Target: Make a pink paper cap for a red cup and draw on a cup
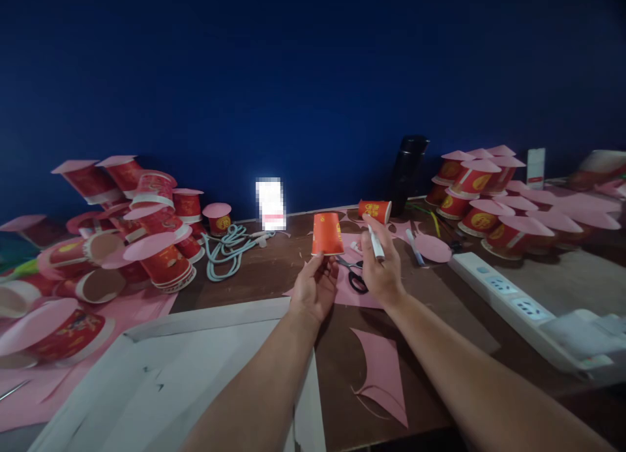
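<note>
The left hand [315, 286] is pinching a seemingly light, crushable cup [327, 233] by its rim. The right hand [382, 269] is gripping a pen [375, 243].

We find no legible text, number or brand in this view. The red cup [327, 233] in the left hand [315, 289] carries a gold mark too small to read. The white marker [376, 245] in the right hand [384, 272] shows no readable print. The stacked cups [469, 181] at right bear round gold emblems, and the white card [536, 167] beside them a red band, both illegible
</note>
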`<state>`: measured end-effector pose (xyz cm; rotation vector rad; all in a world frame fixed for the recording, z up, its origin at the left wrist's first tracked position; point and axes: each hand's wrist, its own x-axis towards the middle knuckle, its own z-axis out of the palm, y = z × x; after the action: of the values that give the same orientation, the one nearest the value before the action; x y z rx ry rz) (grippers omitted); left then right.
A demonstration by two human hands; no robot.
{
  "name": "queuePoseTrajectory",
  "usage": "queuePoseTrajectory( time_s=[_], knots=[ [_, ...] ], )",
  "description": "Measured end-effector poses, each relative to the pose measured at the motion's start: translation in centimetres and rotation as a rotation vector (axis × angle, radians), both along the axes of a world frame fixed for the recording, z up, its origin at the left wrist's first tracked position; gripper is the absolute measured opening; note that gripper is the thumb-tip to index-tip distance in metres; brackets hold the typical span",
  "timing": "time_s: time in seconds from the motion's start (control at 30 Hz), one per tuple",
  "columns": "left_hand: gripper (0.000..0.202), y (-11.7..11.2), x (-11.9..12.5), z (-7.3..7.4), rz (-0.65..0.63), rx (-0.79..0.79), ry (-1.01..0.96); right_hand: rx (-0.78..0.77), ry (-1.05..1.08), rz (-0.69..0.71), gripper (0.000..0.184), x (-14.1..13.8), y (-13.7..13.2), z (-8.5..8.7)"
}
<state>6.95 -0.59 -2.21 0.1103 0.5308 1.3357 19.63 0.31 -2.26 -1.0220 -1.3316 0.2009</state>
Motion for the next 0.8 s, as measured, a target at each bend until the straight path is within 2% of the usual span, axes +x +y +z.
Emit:
queuePoseTrajectory(
  time_s=[0.07,0.27,0.43,0.8],
  knots=[
    [0.007,0.0,0.0,0.0,0.003,0.014,-0.004,0.091,-0.126,-0.005,0.035,-0.2,-0.9,0.8],
    [0.004,-0.1,0.1,-0.4,0.03,0.047,0.104,0.153,-0.333,0.019,0.022,-0.8,-2.4,2.3],
    [0.005,0.0,0.2,-0.9,0.005,0.131,0.173,0.148,-0.392,-0.016,0.012,-1.1,-2.4,2.3],
    [0.01,-0.1,0.4,-0.8,0.005,0.209,0.215,0.128,-0.474,-0.052,0.008,-1.2,-2.1,2.0]
  ],
)
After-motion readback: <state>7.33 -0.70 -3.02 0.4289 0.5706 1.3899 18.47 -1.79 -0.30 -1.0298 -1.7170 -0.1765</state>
